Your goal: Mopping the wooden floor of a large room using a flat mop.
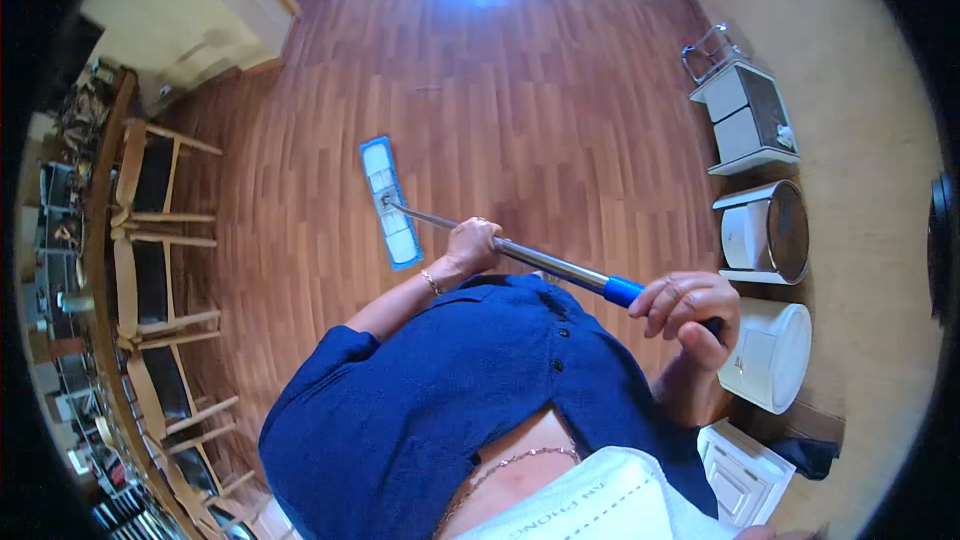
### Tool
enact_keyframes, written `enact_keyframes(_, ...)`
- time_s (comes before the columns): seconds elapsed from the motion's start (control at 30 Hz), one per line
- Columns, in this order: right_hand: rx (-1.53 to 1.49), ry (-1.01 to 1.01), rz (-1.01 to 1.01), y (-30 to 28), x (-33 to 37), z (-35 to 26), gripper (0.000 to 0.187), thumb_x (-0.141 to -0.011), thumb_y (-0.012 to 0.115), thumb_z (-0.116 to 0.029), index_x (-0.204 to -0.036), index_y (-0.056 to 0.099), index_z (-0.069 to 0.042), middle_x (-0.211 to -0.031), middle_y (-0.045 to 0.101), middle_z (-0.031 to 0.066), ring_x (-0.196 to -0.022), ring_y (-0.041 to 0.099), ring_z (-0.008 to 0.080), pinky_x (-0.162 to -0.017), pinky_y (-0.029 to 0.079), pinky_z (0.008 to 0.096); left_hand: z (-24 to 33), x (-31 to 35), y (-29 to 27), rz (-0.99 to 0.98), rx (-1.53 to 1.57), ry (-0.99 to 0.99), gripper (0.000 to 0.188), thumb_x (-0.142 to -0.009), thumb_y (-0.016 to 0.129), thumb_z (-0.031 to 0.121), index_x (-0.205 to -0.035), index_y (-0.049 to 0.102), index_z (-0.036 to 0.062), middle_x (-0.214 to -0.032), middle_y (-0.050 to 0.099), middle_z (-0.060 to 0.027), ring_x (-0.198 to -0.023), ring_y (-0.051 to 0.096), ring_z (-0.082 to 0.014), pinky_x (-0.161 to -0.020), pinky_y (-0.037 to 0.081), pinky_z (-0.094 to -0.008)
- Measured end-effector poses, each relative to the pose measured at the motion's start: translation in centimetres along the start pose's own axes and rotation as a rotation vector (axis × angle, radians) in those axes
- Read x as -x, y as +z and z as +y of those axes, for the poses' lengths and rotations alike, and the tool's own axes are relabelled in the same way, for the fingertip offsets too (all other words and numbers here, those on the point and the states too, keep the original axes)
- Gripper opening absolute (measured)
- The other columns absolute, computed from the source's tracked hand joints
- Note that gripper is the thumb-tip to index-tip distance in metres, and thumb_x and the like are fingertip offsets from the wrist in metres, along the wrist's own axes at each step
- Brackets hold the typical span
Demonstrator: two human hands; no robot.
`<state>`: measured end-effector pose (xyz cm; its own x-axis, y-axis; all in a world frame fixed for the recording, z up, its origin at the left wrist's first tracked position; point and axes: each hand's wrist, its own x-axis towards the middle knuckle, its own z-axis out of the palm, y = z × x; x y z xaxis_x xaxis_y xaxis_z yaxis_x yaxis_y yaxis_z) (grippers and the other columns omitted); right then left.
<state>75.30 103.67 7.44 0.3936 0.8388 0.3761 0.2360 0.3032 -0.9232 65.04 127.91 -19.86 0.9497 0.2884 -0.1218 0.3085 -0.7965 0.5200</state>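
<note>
A flat mop with a white plate and blue fringed edge lies on the wood floor, ahead and a little to the left. Its metal pole slants back toward me and ends in a blue and black grip. Around the lower part of the pole, close to my body, my left hand is closed. My right hand wraps the grip at the top end, off to the right.
Several wooden chairs with dark seats line a cluttered counter on the left. Along the right wall stand small cabinets, a round-topped one and a white one. Wood-plank floor stretches ahead, with bright glare at the far end.
</note>
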Motion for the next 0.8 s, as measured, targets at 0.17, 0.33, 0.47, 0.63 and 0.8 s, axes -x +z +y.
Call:
enact_keyframes(0.17, 0.215, -0.165, 0.032, 5.5, 2.1, -3.5, 0.041, -0.084, 0.060, -0.033, -0.057, 0.056, -0.001, -0.055, 0.061, 0.0132, -0.049, 0.063, 0.0264, -0.055, 0.057, 0.0394, 0.1, -0.4, 0.5, -0.067, 0.118, 0.230, 0.010, -0.070, 0.065, 0.019, -0.074, 0.067, 0.0097, -0.082, 0.066, -0.0165, -0.090, 0.063, -0.0351, -0.079, 0.051, -0.0482)
enact_keyframes(0.33, 0.343, -0.144, -0.067, 10.3, 5.5, -5.8, 0.038, -0.076, 0.070, -0.031, -0.067, 0.061, 0.004, -0.066, 0.064, 0.0181, -0.063, 0.068, 0.0334, -0.065, 0.058, 0.0426, 0.9, -0.2, -0.9, -0.141, 0.162, 0.466, 0.011, -0.065, 0.068, 0.017, -0.072, 0.066, 0.0091, -0.078, 0.065, -0.0156, -0.088, 0.062, -0.0355, -0.076, 0.051, -0.0479)
enact_keyframes(0.47, 0.503, -0.127, 0.071, 16.8, 6.5, -6.7, 0.035, -0.076, 0.073, -0.030, -0.071, 0.062, 0.002, -0.068, 0.064, 0.0166, -0.068, 0.069, 0.0331, -0.068, 0.059, 0.0418, 0.3, -0.5, -0.4, -0.219, 0.187, 0.653, 0.010, -0.064, 0.067, 0.014, -0.072, 0.064, 0.0091, -0.081, 0.064, -0.0143, -0.088, 0.062, -0.0360, -0.073, 0.051, -0.0486)
enact_keyframes(0.63, 0.700, -0.069, -0.012, 23.0, 6.8, -9.0, 0.032, -0.078, 0.072, -0.026, -0.081, 0.062, 0.005, -0.076, 0.066, 0.0174, -0.075, 0.069, 0.0335, -0.071, 0.059, 0.0434, 0.6, -1.2, 2.5, -0.339, 0.256, 0.867, 0.012, -0.064, 0.067, 0.019, -0.067, 0.061, 0.0084, -0.073, 0.062, -0.0162, -0.076, 0.061, -0.0385, -0.064, 0.051, -0.0492)
enact_keyframes(0.8, 0.846, -0.150, 0.535, 30.6, 7.9, -6.5, 0.046, -0.087, 0.060, -0.045, -0.071, 0.056, -0.002, -0.059, 0.058, 0.0116, -0.056, 0.062, 0.0270, -0.057, 0.055, 0.0377, 2.7, 0.7, 0.3, -0.419, 0.269, 1.058, 0.021, -0.063, 0.066, 0.028, -0.060, 0.055, 0.0111, -0.058, 0.055, -0.0144, -0.062, 0.058, -0.0377, -0.051, 0.046, -0.0502)
